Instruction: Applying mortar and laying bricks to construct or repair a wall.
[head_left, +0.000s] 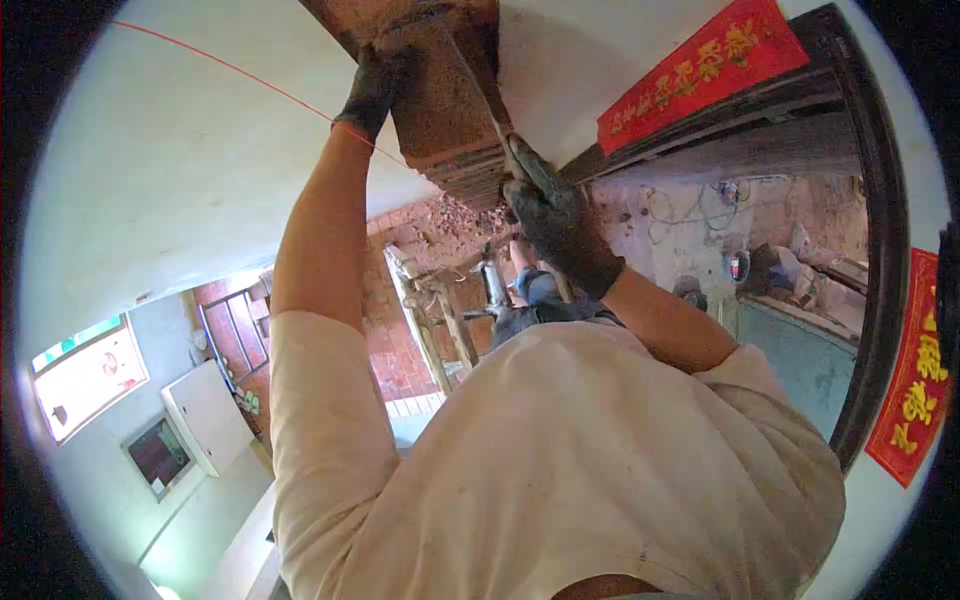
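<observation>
My right hand [562, 222], in a dark work glove, is closed round the lower end of a tool with a long, narrow metal blade [474, 80]. The blade slants up and to the left across a rough brown block [445, 115] set against the pale wall. Layered ridges run along the block's lower edge. Against the block's left side, high up, is my left hand [380, 88], also in a dark glove. Its fingers blend into the dark surface, so their pose is unclear.
A taut red string [235, 75] crosses the wall to the block. Below stand a wooden trestle-like frame [440, 315] and a metal post [494, 285]. Broken rubble [455, 222] lies on the red tiles. A dark door frame [868, 200] and red banners [700, 70] are at right.
</observation>
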